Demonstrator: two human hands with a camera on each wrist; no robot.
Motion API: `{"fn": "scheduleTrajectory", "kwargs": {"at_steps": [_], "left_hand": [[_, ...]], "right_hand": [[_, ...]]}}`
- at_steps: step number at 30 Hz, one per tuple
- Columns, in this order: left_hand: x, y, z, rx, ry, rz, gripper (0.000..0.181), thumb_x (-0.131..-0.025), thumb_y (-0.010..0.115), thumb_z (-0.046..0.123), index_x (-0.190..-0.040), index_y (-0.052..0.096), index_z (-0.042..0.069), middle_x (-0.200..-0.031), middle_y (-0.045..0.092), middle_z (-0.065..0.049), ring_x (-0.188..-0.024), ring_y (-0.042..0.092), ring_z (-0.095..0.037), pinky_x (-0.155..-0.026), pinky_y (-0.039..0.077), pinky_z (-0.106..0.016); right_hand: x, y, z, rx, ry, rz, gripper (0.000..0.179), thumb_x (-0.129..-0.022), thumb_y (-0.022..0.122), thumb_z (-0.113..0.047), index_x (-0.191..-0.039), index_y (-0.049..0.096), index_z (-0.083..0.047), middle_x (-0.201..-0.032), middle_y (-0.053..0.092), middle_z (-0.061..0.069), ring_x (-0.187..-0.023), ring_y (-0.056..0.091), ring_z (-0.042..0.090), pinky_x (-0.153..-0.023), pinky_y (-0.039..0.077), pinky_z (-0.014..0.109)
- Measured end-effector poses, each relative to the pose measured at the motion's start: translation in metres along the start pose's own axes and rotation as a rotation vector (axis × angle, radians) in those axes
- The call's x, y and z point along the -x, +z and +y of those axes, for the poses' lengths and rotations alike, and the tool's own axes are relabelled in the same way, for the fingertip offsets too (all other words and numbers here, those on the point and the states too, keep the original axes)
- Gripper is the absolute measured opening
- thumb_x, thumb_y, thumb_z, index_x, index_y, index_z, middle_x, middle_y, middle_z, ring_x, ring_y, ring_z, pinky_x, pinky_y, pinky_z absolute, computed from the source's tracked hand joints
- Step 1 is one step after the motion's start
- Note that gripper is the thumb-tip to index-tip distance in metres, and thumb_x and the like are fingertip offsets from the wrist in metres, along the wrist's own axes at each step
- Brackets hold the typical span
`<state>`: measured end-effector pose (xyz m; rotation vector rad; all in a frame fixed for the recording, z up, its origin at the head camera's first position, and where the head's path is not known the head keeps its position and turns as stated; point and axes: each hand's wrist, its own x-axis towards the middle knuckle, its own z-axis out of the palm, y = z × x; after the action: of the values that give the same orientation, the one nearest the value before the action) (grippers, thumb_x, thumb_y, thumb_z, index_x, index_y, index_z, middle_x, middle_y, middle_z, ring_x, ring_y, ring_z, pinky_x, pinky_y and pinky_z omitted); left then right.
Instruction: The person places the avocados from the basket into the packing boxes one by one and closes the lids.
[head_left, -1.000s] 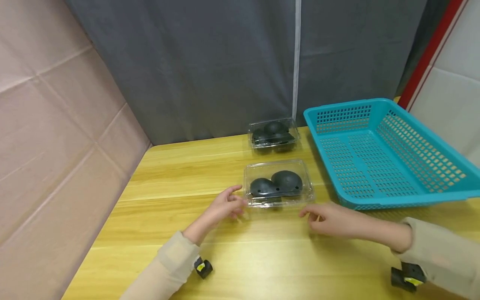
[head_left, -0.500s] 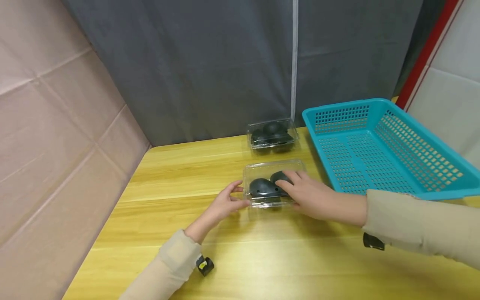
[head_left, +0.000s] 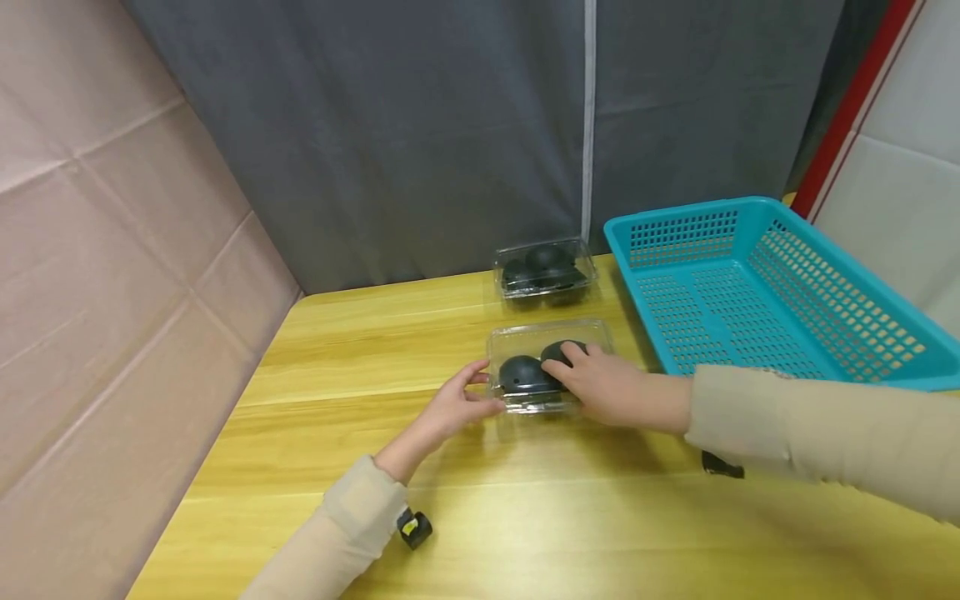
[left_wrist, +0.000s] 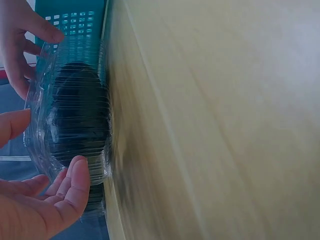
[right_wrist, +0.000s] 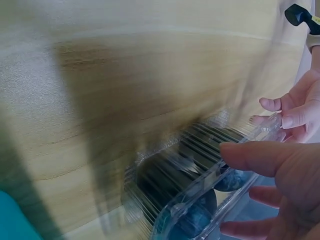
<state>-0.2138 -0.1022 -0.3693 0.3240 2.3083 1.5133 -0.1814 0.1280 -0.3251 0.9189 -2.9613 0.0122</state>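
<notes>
On the wooden table [head_left: 337,350] a clear plastic clamshell box [head_left: 517,340] holds dark, smooth oval things [head_left: 521,375]. My left hand [head_left: 453,404] is at the box's left side, thumb toward the front corner and fingers spread along the edge. My right hand [head_left: 600,379] lies over the box's right half, fingertips over the right-hand dark oval and hiding part of it. In the right wrist view its thumb [right_wrist: 255,159] is right at the box's edge. Behind stands a second clear box [head_left: 546,267] with similar dark ovals.
A turquoise perforated basket [head_left: 622,275] stands to the right, with its near rim partly behind the right sleeve. A grey curtain [head_left: 375,142] closes off the back, and a pale pink cloth wall [head_left: 112,275] runs along the left.
My right hand has moved up and left from the table beside the box to over its right half. My left hand has shifted slightly closer to the box. Both boxes remain in place.
</notes>
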Motion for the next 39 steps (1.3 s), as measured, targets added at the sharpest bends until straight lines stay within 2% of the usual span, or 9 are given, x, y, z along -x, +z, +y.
{"fn": "scheduleTrajectory", "kwargs": {"at_steps": [8, 14, 21, 28, 36, 39], "left_hand": [[-0.003, 0.001, 0.001, 0.013, 0.011, 0.016, 0.071, -0.08, 0.067, 0.007, -0.141, 0.03, 0.005, -0.132, 0.044, -0.02, -0.098, 0.059, -0.028, -0.073, 0.052, -0.037], [-0.003, -0.003, -0.001, -0.012, -0.006, 0.009, 0.067, -0.082, 0.065, 0.008, -0.14, 0.032, 0.004, -0.131, 0.045, -0.019, -0.099, 0.058, -0.027, -0.077, 0.051, -0.038], [-0.001, -0.008, -0.002, -0.013, -0.025, -0.017, 0.065, -0.083, 0.064, 0.009, -0.14, 0.032, 0.003, -0.132, 0.043, -0.019, -0.106, 0.054, -0.031, -0.081, 0.05, -0.04], [0.0, -0.01, -0.001, -0.019, -0.04, -0.028, 0.064, -0.084, 0.064, 0.011, -0.14, 0.032, 0.005, -0.133, 0.042, -0.018, -0.104, 0.055, -0.028, -0.081, 0.049, -0.039], [0.002, -0.011, -0.001, -0.011, -0.046, -0.032, 0.064, -0.085, 0.062, 0.01, -0.14, 0.031, 0.005, -0.135, 0.04, -0.018, -0.106, 0.055, -0.029, -0.082, 0.049, -0.041], [0.002, -0.012, -0.001, -0.014, -0.046, -0.03, 0.064, -0.085, 0.062, 0.01, -0.14, 0.03, 0.004, -0.136, 0.04, -0.019, -0.106, 0.055, -0.03, -0.082, 0.049, -0.041]], "right_hand": [[-0.013, -0.003, 0.005, -0.05, 0.061, -0.097, 0.057, -0.078, 0.069, -0.006, -0.129, 0.045, -0.004, -0.124, 0.043, 0.029, -0.103, 0.048, 0.049, -0.068, 0.052, 0.047], [-0.022, -0.004, 0.01, -0.085, 0.084, -0.142, 0.056, -0.079, 0.067, -0.002, -0.13, 0.043, -0.004, -0.125, 0.042, 0.03, -0.103, 0.048, 0.049, -0.064, 0.051, 0.044], [-0.03, -0.006, 0.018, -0.124, 0.118, -0.193, 0.048, -0.086, 0.055, 0.004, -0.132, 0.041, -0.005, -0.128, 0.039, 0.03, -0.105, 0.047, 0.049, -0.063, 0.049, 0.041], [-0.038, -0.007, 0.024, -0.121, 0.118, -0.2, 0.043, -0.09, 0.046, 0.006, -0.131, 0.039, -0.004, -0.129, 0.037, 0.032, -0.102, 0.048, 0.049, -0.057, 0.045, 0.039], [-0.046, -0.006, 0.028, -0.109, 0.138, -0.191, 0.046, -0.088, 0.051, 0.006, -0.132, 0.04, -0.004, -0.13, 0.037, 0.031, -0.104, 0.047, 0.049, -0.061, 0.046, 0.041], [-0.048, -0.006, 0.03, -0.117, 0.155, -0.195, 0.048, -0.087, 0.051, 0.007, -0.133, 0.039, -0.005, -0.132, 0.035, 0.031, -0.106, 0.046, 0.049, -0.059, 0.045, 0.039]]}}
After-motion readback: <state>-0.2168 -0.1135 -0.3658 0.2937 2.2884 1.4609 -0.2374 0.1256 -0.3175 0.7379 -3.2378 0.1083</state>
